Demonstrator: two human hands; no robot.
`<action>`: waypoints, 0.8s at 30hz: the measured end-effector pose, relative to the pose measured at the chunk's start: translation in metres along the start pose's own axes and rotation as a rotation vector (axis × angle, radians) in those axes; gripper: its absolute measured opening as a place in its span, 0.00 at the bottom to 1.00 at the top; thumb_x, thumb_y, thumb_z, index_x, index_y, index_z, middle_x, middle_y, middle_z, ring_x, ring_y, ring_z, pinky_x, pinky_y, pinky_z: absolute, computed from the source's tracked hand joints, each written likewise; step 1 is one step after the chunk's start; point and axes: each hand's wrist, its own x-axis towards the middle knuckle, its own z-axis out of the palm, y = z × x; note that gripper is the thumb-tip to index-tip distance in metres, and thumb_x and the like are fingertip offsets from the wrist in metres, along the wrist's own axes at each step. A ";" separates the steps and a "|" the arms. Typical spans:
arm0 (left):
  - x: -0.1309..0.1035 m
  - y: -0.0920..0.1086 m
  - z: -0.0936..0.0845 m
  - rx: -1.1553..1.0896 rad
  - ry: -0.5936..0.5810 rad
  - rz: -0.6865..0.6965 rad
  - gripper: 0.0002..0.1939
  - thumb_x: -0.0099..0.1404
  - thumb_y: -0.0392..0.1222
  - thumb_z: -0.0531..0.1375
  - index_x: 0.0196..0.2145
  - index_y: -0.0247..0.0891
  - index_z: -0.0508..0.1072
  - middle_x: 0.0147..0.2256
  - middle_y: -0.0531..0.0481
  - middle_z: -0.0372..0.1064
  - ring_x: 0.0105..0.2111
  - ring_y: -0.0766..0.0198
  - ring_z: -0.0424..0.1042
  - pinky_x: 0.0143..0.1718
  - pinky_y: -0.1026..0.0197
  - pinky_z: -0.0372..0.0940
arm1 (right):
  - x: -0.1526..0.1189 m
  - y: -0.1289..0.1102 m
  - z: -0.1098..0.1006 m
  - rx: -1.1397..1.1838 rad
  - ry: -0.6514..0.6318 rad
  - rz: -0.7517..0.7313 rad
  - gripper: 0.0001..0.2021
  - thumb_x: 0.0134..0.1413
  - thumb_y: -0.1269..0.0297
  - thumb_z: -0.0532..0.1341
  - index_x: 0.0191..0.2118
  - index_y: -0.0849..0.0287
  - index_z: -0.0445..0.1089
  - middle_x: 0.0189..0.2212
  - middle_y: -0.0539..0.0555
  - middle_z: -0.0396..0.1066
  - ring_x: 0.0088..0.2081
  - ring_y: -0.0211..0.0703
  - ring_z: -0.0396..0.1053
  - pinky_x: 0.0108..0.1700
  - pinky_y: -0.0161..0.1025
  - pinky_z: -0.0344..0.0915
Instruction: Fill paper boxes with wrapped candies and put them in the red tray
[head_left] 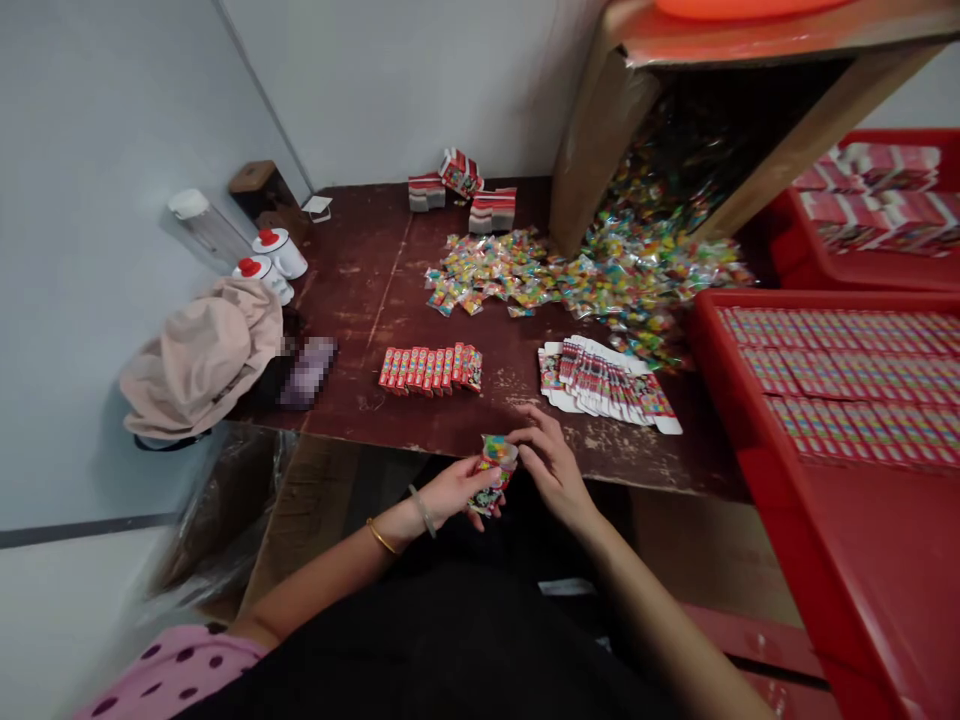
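Observation:
My left hand [457,492] grips a small red printed box [491,485] just off the table's front edge. A clear packet of colourful candy [495,449] shows at the box's raised open end. Close by on the right is my right hand [551,465], its fingers apart and bent, the fingertips at the box's top; whether they touch it I cannot tell. Beyond my hands, a row of filled-looking red boxes [429,369] stands on the table. To its right lies a fanned pile of flat, unfilled boxes [611,382].
Loose candy packets [495,265] spill from a cardboard carton [592,140]. Red trays [795,500] on the right hold rows of boxes. Bundled flat boxes [492,210] sit at the back of the brown table [352,330]. Cups [279,252] and a beige cloth bag [206,355] are left.

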 end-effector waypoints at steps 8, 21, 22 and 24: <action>0.004 0.007 0.005 0.111 0.041 0.079 0.25 0.57 0.53 0.62 0.47 0.35 0.65 0.30 0.51 0.67 0.26 0.66 0.69 0.17 0.70 0.63 | 0.005 -0.013 -0.007 -0.147 0.204 -0.014 0.06 0.55 0.59 0.61 0.34 0.53 0.73 0.47 0.56 0.68 0.52 0.53 0.63 0.54 0.53 0.56; 0.010 0.021 0.012 0.131 0.048 0.137 0.26 0.54 0.53 0.63 0.46 0.35 0.65 0.30 0.51 0.64 0.27 0.66 0.67 0.18 0.70 0.63 | 0.005 -0.021 -0.019 -0.359 0.096 -0.136 0.09 0.57 0.64 0.59 0.43 0.47 0.73 0.54 0.54 0.65 0.56 0.52 0.58 0.60 0.58 0.45; 0.010 0.021 0.013 0.137 0.050 0.138 0.26 0.55 0.53 0.63 0.47 0.35 0.65 0.30 0.51 0.64 0.28 0.66 0.67 0.18 0.70 0.63 | 0.006 -0.022 -0.023 -0.364 0.055 -0.139 0.10 0.58 0.65 0.58 0.42 0.46 0.73 0.54 0.53 0.65 0.57 0.52 0.57 0.59 0.58 0.45; 0.010 0.018 0.014 0.179 0.049 0.156 0.26 0.56 0.52 0.62 0.48 0.35 0.65 0.32 0.50 0.64 0.29 0.65 0.67 0.18 0.69 0.63 | 0.004 -0.025 -0.029 -0.340 -0.003 -0.108 0.10 0.59 0.64 0.56 0.43 0.47 0.74 0.56 0.53 0.63 0.58 0.53 0.56 0.59 0.58 0.47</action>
